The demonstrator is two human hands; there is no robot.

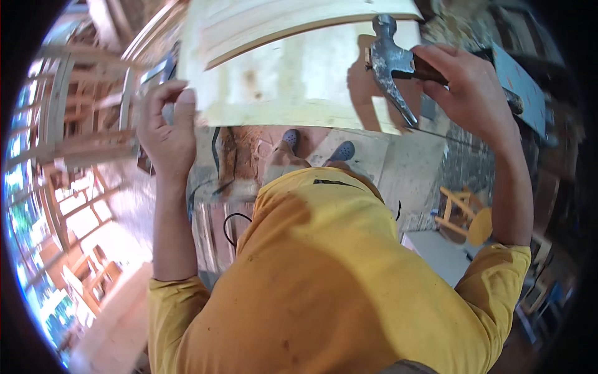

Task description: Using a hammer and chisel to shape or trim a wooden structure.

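My right hand is wrapped round the handle of a claw hammer. Its worn metal head is held over the right part of a pale wooden panel and casts a shadow there. The claw points toward me. A thin wooden strip runs across the panel, roughly parallel to its near edge. At the panel's left edge, my left hand has its fingers curled in toward the thumb. Whatever sits between those fingertips, if anything, is too small or hidden to make out.
Wooden frames stand to the left, with a wooden chair lower down. A small wooden stool is on the floor at right, near a white board. A dark cable hangs below the panel, close to my feet.
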